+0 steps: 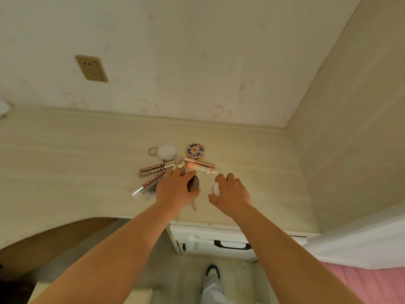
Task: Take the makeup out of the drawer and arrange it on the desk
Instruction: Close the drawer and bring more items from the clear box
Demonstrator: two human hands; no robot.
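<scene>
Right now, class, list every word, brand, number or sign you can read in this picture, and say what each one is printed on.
"COLORKEY" on the top tube of the fan on the desk.
"COLORKEY" on the second tube, just below it.
"COLORKEY", upside down and partly blurred, on the third tube.
The patterned round compact shows a design, no readable text.
The peach tube and socket: no legible text.

Dark compact (193, 183) half under left hand (175, 189)
</scene>
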